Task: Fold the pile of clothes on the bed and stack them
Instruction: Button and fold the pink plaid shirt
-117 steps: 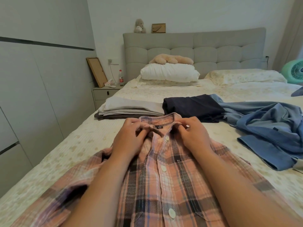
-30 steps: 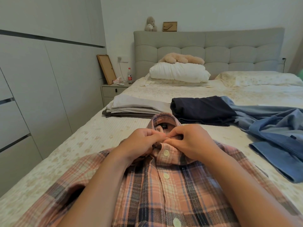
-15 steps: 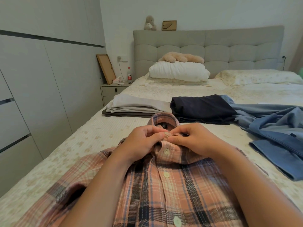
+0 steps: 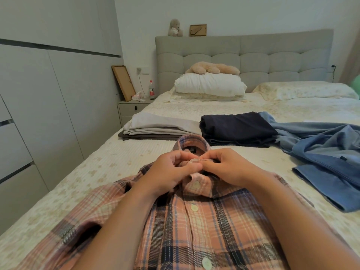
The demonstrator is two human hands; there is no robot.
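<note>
Clothes are partly done: both the left hand and the right hand pinch the collar of the pink plaid flannel shirt lying flat, beyond them two folded stacks, to their right unfolded blue garments waiting.

A grey tufted headboard is set against a pale wall. Flat grey wardrobe doors are ranged along the left. A bedside cabinet is placed between them, with a wooden frame leaned on it.
</note>
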